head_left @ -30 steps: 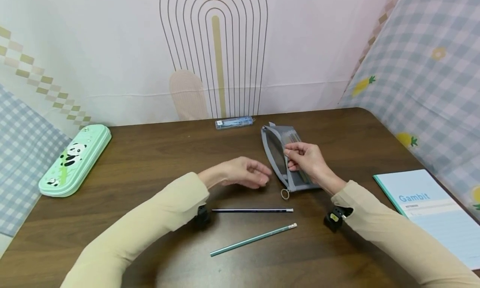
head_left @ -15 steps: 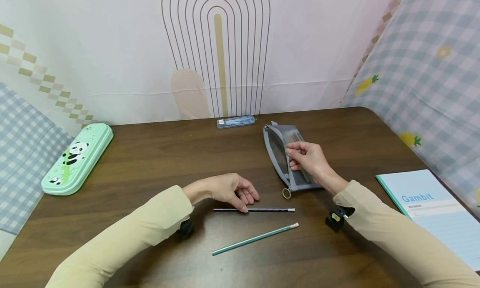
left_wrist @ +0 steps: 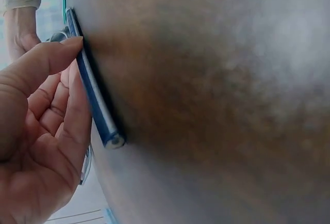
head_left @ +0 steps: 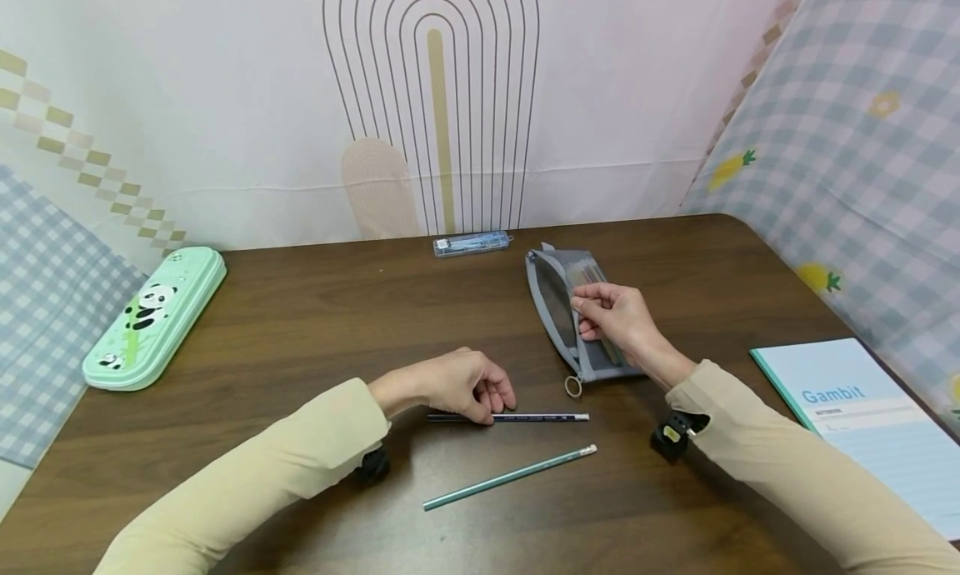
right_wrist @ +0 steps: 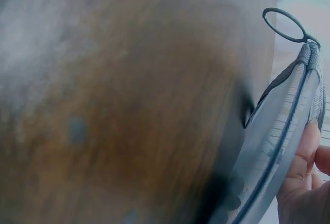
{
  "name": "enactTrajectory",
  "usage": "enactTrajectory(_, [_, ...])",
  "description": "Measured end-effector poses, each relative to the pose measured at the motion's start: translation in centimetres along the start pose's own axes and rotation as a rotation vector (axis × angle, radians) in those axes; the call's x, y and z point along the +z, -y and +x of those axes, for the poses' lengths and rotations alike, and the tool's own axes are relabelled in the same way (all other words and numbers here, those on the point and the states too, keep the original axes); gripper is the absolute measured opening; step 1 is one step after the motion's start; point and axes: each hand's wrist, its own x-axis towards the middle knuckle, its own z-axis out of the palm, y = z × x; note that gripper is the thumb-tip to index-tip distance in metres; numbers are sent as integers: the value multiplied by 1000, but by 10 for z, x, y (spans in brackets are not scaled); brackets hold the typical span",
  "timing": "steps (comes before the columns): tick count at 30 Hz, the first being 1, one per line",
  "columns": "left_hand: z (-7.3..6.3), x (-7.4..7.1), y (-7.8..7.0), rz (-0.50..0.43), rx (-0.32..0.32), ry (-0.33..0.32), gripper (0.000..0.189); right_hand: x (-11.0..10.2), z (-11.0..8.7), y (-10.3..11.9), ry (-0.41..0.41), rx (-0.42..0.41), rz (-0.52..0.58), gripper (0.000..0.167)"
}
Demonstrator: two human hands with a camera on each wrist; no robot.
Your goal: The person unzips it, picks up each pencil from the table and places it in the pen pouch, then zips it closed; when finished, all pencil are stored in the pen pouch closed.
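- Far left, I see the mint-green panda pencil case (head_left: pixel 153 321) lying along the left edge of the wooden tabletop (head_left: pixel 315 317), just past 9 o'clock from the left hand (head_left: pixel 461 383), a broad stretch of wood between.
- The left hand has thumb and fingertips closed on the dark blue pencil (head_left: pixel 540 417), its eraser end toward 3 o'clock; I cannot tell whether it touches the wood.
- At 12 o'clock from that hand, a translucent blue case (head_left: pixel 471 244) sits by the far edge.
- At 5 o'clock, the green pencil (head_left: pixel 510 478) lies apart, eraser toward 2.
- At 2 o'clock, the unzipped grey mesh pouch (head_left: pixel 595 363) gapes toward 9, apart from the left hand.
- The right hand (head_left: pixel 615 317) pinches the pouch's right lip between thumb and fingers.
- At 4 o'clock from it, the Gambit notebook (head_left: pixel 862 433) lies along the right edge.
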Motion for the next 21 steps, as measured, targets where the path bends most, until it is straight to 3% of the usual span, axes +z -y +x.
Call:
enactTrajectory(9, [-3, 0, 1, 62, 31, -9, 21, 0, 0, 0, 0, 2, 9, 34])
enactTrajectory(12, [-6, -5, 1, 39, 57, 2, 19, 0, 0, 0, 1, 6, 7, 34])
enactTrajectory(17, [-10, -18, 5, -78, 45, -28, 22, 0, 0, 0, 1, 9, -3, 34])
enactTrajectory(21, [-7, -28, 11, -239, -40, -94, 25, -1, -1, 1, -1, 10, -11, 34])
